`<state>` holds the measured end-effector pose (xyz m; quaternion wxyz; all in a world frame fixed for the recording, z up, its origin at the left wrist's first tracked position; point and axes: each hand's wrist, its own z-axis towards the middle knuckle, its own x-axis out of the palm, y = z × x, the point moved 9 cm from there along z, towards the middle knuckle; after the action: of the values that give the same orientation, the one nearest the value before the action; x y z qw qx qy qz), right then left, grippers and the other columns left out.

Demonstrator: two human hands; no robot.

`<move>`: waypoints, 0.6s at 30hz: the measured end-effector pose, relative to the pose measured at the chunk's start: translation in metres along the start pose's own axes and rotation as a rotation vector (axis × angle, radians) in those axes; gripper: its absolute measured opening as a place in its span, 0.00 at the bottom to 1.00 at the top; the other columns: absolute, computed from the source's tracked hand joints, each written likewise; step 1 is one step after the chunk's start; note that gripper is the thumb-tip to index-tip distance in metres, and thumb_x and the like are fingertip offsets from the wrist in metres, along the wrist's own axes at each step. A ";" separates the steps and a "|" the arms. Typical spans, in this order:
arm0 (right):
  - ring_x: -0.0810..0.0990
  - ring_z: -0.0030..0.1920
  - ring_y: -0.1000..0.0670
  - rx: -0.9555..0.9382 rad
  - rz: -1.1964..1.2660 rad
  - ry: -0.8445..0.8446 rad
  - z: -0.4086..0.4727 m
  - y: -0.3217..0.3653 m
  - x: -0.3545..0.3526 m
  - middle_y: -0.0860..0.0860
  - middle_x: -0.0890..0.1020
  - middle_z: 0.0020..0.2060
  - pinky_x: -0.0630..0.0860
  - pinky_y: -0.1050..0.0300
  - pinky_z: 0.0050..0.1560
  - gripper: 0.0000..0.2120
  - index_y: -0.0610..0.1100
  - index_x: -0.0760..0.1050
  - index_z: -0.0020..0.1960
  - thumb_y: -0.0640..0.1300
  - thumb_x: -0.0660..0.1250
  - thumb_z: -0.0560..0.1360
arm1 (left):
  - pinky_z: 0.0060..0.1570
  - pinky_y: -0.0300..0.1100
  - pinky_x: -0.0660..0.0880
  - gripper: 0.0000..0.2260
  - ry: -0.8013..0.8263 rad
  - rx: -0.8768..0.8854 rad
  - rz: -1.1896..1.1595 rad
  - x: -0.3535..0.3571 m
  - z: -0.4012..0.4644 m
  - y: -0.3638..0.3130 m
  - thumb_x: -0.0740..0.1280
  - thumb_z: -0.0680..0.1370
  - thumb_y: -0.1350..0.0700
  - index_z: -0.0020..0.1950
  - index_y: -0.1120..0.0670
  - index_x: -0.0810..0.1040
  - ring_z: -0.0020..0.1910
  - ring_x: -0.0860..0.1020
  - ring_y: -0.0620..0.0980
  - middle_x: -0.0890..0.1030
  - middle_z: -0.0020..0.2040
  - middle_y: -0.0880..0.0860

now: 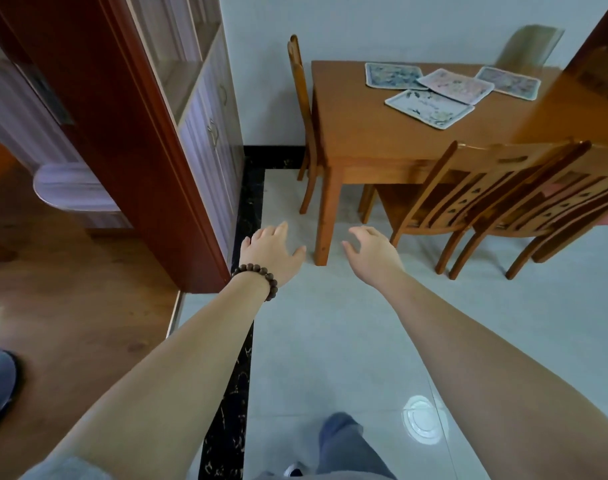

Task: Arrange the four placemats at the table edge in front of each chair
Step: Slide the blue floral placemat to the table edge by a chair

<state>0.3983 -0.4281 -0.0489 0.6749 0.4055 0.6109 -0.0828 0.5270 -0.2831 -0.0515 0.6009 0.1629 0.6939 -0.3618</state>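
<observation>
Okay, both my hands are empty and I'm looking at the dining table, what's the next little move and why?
Probably step closer to the table. Your left hand and right hand are both open over the floor, short of the table, while all four placemats lie bunched in an overlapping cluster in the middle, the pink placemat on top. That one looks like the sensible first pick once you are close enough.

Home dining area. I see a wooden dining table (392,140) against a white wall, matching slat-back wooden chairs (496,192) pushed around it, patterned placemats (430,107) lying on top. Glossy pale floor tiles (330,341) with black marble border strip, dark red door frame (129,133), built-in cabinet (209,126), wood floor (70,289) in next room.
</observation>
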 end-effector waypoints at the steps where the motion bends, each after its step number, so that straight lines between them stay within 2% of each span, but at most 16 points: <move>1: 0.62 0.72 0.44 -0.003 -0.011 0.000 0.012 0.003 0.001 0.46 0.66 0.72 0.63 0.45 0.70 0.22 0.45 0.65 0.71 0.53 0.55 0.80 | 0.71 0.57 0.57 0.30 -0.003 0.002 -0.003 -0.001 0.012 0.003 0.56 0.77 0.39 0.75 0.52 0.59 0.72 0.62 0.54 0.67 0.72 0.53; 10: 0.61 0.72 0.44 -0.017 0.015 -0.009 0.150 0.000 0.010 0.46 0.67 0.72 0.63 0.44 0.70 0.22 0.46 0.65 0.71 0.54 0.56 0.80 | 0.72 0.56 0.56 0.30 -0.009 -0.013 -0.004 0.003 0.146 0.023 0.56 0.77 0.39 0.76 0.51 0.57 0.73 0.60 0.54 0.65 0.73 0.53; 13: 0.61 0.72 0.44 0.010 0.039 0.006 0.218 -0.007 0.013 0.46 0.67 0.71 0.63 0.44 0.69 0.22 0.46 0.65 0.71 0.54 0.56 0.80 | 0.72 0.56 0.56 0.31 0.035 -0.013 0.039 0.010 0.212 0.025 0.55 0.77 0.38 0.76 0.51 0.56 0.73 0.60 0.55 0.65 0.74 0.53; 18: 0.67 0.67 0.42 0.036 0.083 -0.006 0.345 -0.009 -0.005 0.43 0.72 0.66 0.67 0.45 0.64 0.19 0.41 0.70 0.65 0.51 0.56 0.79 | 0.68 0.58 0.62 0.31 0.058 0.020 0.111 -0.005 0.348 0.012 0.55 0.77 0.38 0.76 0.52 0.56 0.71 0.63 0.55 0.66 0.72 0.54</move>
<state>0.6528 -0.6592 -0.0747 0.6722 0.4424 0.5899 -0.0667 0.7846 -0.5169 -0.0563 0.5981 0.2176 0.6972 -0.3299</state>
